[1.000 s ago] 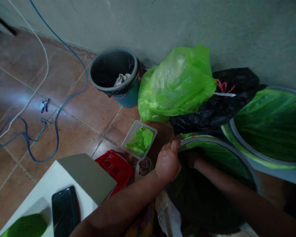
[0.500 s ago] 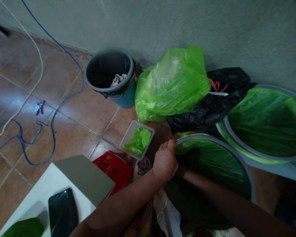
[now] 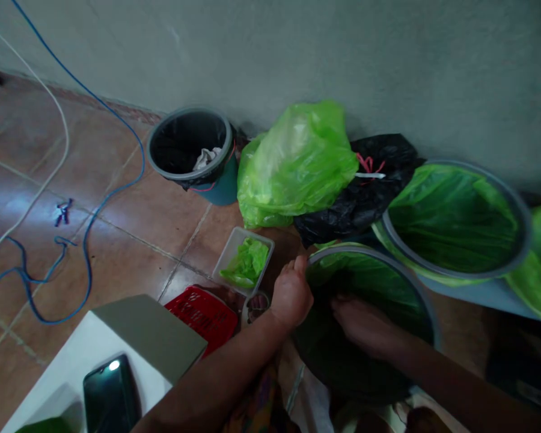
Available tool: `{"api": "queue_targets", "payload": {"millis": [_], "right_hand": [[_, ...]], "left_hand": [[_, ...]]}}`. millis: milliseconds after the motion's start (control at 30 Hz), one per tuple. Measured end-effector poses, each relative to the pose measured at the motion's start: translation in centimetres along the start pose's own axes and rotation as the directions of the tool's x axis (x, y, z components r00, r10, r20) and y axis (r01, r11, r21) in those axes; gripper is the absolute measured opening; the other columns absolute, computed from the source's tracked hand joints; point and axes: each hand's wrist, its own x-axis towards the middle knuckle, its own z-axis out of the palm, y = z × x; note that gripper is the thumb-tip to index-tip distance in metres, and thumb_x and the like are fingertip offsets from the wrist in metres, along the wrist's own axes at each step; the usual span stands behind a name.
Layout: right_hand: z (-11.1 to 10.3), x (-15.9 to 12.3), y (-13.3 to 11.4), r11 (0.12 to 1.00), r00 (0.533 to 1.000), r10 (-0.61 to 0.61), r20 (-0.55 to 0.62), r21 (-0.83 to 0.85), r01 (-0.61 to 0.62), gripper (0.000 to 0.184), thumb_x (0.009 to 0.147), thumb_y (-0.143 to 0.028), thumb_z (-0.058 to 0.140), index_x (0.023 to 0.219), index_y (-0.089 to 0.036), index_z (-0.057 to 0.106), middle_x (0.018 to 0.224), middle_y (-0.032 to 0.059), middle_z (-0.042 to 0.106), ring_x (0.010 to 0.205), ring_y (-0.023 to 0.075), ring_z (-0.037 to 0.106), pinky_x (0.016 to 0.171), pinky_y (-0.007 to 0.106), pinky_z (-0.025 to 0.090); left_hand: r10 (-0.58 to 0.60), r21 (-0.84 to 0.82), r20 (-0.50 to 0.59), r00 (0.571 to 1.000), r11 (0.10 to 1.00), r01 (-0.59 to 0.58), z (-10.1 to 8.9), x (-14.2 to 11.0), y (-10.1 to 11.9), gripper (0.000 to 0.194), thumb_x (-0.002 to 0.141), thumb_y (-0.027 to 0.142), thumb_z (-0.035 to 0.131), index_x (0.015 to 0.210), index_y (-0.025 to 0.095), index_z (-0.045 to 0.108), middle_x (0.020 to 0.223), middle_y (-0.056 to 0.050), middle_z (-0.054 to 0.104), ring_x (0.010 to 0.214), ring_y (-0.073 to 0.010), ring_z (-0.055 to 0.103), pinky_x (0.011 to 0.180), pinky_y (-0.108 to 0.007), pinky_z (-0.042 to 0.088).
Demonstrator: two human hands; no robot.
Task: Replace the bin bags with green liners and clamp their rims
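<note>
Green plastic liner [image 3: 369, 276] fitted inside a round tub [image 3: 390, 260] with a grey rim, at 4 o'clock in the view. The left hand [image 3: 291, 294] is closed, its fingers curled at the tub's rim at about 10 o'clock on the tub. The right hand [image 3: 365, 328] lies palm-down within the rim, fingers together, with open room to its 3 o'clock; whether it grips the liner cannot be told.

A second lined tub [image 3: 455, 276] stands just beside the first, at 2 o'clock. A bulging green plastic bag [image 3: 293, 165] and a black plastic bag [image 3: 360, 198] touch each other against the wall [image 3: 297, 54], at 12 to 1 o'clock. A dark bucket [image 3: 187, 144] holding a crumpled cloth [image 3: 206, 158] stands at 11 o'clock.

Just left of the left hand are a clear tray [image 3: 228, 252] of crumpled green material and a red basket [image 3: 201, 320]. Markings on a small round item [image 3: 255, 305] are too blurred to read. At 7 o'clock, a phone [image 3: 111, 394] and a grey board [image 3: 148, 334] rest on a white surface [image 3: 130, 367]. Blue cable [image 3: 88, 264] runs across the tiled floor [image 3: 135, 252] at 9 o'clock.
</note>
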Motion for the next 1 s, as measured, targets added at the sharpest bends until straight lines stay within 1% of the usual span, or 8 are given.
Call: {"api": "queue_targets", "payload": {"millis": [100,200,267,467,667,833,900,1000], "right_hand": [[-2.2,-3.8,1.3,0.993,0.966,0.115,-0.229,-0.010,-0.121,0.039,0.096,-0.031,0.039,0.127,-0.022,0.061,0.121,0.0118,0.068,0.110,0.0261,0.064,0.096,0.040,0.049],[-2.3,-8.2,3.7,0.922,0.778,0.346,-0.525,0.035,-0.386,0.048,0.094,-0.044,0.035,0.130,-0.018,0.055,0.124,0.0178,0.065,0.113,0.0344,0.061,0.094,0.048,0.048],[-0.6,-9.9,5.0,0.852,0.695,0.492,-0.525,0.125,-0.509,0.053,0.093,-0.048,0.033,0.127,-0.013,0.053,0.117,0.0231,0.065,0.104,0.0382,0.063,0.085,0.051,0.050],[4.3,-8.9,4.9,0.666,0.600,0.740,-0.304,0.452,-0.593,0.054,0.099,-0.040,0.011,0.110,-0.011,0.055,0.082,0.0199,0.070,0.075,0.0327,0.069,0.066,0.041,0.048],[3.7,-9.3,3.0,0.669,0.626,0.728,-0.277,0.486,-0.563,0.043,0.098,-0.032,0.020,0.104,-0.013,0.058,0.090,0.0207,0.072,0.084,0.0296,0.071,0.071,0.036,0.049],[7.2,-13.9,3.7,0.640,0.778,0.609,-0.156,0.676,-0.365,0.041,0.095,-0.046,0.033,0.097,-0.020,0.064,0.092,0.0117,0.076,0.089,0.0268,0.072,0.079,0.037,0.052],[7.5,-14.9,4.6,0.589,0.740,0.652,-0.168,0.727,-0.353,0.046,0.094,-0.051,0.036,0.110,-0.018,0.064,0.098,0.0126,0.076,0.093,0.0276,0.071,0.083,0.039,0.051],[5.8,-13.8,5.8,0.594,0.647,0.707,-0.284,0.736,-0.325,0.050,0.094,-0.049,0.034,0.117,-0.014,0.062,0.109,0.0167,0.073,0.103,0.0296,0.068,0.089,0.041,0.049]], "left_hand": [[0.005,-0.015,-0.017,1.000,1.000,-0.006,-0.1,0.0,0.0,0.048,0.070,-0.002,0.045,0.115,0.015,0.051,0.102,-0.012,0.064,0.099,-0.0228,0.061,0.090,-0.035,0.048],[-0.002,0.043,-0.019,1.000,0.999,0.003,-0.2,0.1,0.0,0.047,0.071,-0.002,0.045,0.115,0.015,0.051,0.100,-0.012,0.065,0.096,-0.0223,0.063,0.087,-0.034,0.049],[-0.004,0.107,-0.022,1.000,0.994,0.007,-0.2,0.1,-0.1,0.045,0.074,0.001,0.045,0.116,0.015,0.050,0.099,-0.011,0.066,0.093,-0.0225,0.064,0.084,-0.033,0.049],[-0.045,0.246,-0.059,0.997,0.968,0.058,0.1,0.2,-0.3,0.035,0.086,0.020,0.051,0.120,0.015,0.050,0.094,-0.011,0.069,0.089,-0.0243,0.068,0.079,-0.032,0.049],[0.003,0.276,-0.032,0.999,0.961,0.006,-0.8,1.3,0.5,0.041,0.089,0.032,0.054,0.125,0.012,0.050,0.101,-0.015,0.071,0.095,-0.0273,0.069,0.083,-0.035,0.050],[0.239,0.004,-0.066,0.969,0.971,-0.240,-3.9,4.4,2.5,0.062,0.089,0.037,0.057,0.142,0.013,0.038,0.128,-0.016,0.063,0.119,-0.0234,0.060,0.100,-0.037,0.047],[0.145,-0.086,-0.254,0.956,0.981,-0.172,-5.1,4.2,2.6,0.059,0.091,0.039,0.052,0.143,0.016,0.038,0.128,-0.015,0.062,0.118,-0.0223,0.060,0.100,-0.037,0.047],[0.045,-0.094,-0.325,0.945,0.992,-0.079,-5.9,1.2,1.1,0.048,0.090,0.040,0.050,0.131,0.016,0.051,0.120,-0.014,0.066,0.110,-0.0241,0.063,0.096,-0.038,0.049]]}}
